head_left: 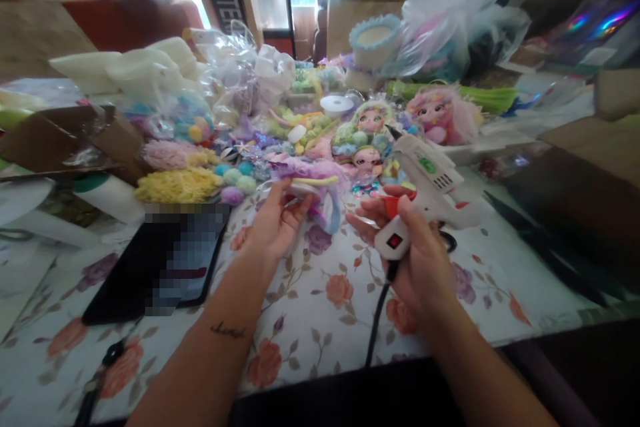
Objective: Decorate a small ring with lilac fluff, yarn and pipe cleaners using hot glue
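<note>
My right hand [425, 263] is wrapped round the handle of a white hot glue gun [425, 167]. The gun has an orange trigger, a red switch at its base and a black cord. Its dark nozzle points up and to the left, away from me. My left hand [273, 230] pinches a fluffy purple craft piece [327, 177] with a yellow strip and pale ribbon-like loops; exactly what it is cannot be made out. Beyond my hands lie a doll with green hair [371, 119], a smaller doll [367, 163] and a pink-haired doll [437, 113].
A black tablet [135, 260] lies left of my left arm on the flowered tablecloth [310, 320]. Pompoms [233, 177], yellow yarn [175, 185], a ribbon spool [336, 104] and plastic bags [445, 20] crowd the far side. A cardboard box [65, 140] stands left.
</note>
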`<control>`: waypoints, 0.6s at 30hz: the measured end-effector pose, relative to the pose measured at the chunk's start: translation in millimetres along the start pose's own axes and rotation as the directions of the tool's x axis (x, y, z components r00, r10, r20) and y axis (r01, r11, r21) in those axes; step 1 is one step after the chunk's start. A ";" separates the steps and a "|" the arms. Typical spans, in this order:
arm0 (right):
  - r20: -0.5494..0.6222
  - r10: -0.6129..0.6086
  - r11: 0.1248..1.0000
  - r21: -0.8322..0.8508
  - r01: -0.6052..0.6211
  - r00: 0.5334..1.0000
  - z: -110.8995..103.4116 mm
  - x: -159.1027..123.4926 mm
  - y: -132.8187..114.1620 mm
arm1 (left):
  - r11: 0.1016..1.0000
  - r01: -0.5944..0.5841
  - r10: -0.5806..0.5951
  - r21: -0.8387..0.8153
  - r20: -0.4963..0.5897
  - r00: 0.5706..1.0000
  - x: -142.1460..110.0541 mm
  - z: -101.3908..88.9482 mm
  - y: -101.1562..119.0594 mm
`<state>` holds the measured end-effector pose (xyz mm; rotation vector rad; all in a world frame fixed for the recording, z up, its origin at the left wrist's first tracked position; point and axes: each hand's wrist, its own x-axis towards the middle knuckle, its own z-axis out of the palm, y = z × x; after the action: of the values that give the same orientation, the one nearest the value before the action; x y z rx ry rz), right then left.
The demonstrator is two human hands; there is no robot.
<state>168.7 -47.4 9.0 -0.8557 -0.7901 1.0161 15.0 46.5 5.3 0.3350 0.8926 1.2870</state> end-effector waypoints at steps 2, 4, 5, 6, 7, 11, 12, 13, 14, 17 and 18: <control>0.087 0.017 1.000 0.008 -0.018 0.996 10.9 2.2 2.8 | 0.999 0.007 -0.008 0.053 0.015 1.000 -1.9 0.8 -3.6; 0.139 0.041 0.999 -0.018 -0.039 0.989 15.8 7.8 4.7 | 0.996 0.010 -0.013 0.092 0.031 0.999 -3.8 0.6 -5.2; 0.139 0.046 0.999 -0.027 -0.043 0.989 16.2 12.0 5.7 | 0.994 0.014 -0.019 0.112 0.038 0.999 -4.5 0.1 -5.5; 0.129 0.043 0.999 -0.032 -0.039 0.991 15.3 17.3 6.6 | 0.991 0.018 -0.023 0.131 0.042 0.999 -5.1 -0.5 -5.5; 0.116 0.032 0.999 -0.035 -0.029 0.993 13.7 23.5 7.5 | 0.989 0.018 -0.025 0.147 0.044 0.999 -5.5 -1.2 -5.3; 0.081 0.008 1.000 -0.022 -0.006 0.997 7.1 51.6 8.2 | 0.981 0.018 -0.028 0.194 0.051 0.998 -5.7 -3.7 -4.9; 0.075 0.022 1.000 -0.011 -0.021 0.997 6.9 57.5 6.9 | 0.979 0.025 -0.037 0.203 0.056 0.998 -5.7 -4.0 -4.7; 0.067 0.042 0.999 0.003 -0.042 0.997 7.5 62.1 5.0 | 0.976 0.039 -0.052 0.213 0.059 0.997 -5.8 -4.2 -4.4; 0.060 0.066 0.998 0.018 -0.067 0.996 8.6 65.0 2.3 | 0.974 0.057 -0.071 0.221 0.059 0.996 -5.9 -4.1 -3.9; 0.015 0.107 0.992 0.067 -0.108 0.994 12.8 63.2 -8.8 | 0.969 0.124 -0.135 0.213 0.038 0.990 -6.3 -3.0 -1.9; -0.009 0.108 0.991 0.074 -0.107 0.994 13.6 59.1 -12.8 | 0.971 0.140 -0.150 0.194 0.033 0.988 -6.3 -2.3 -1.3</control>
<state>181.0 7.3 35.6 -0.8475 -0.6973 1.1275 14.1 39.7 5.4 0.4414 0.9847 1.0571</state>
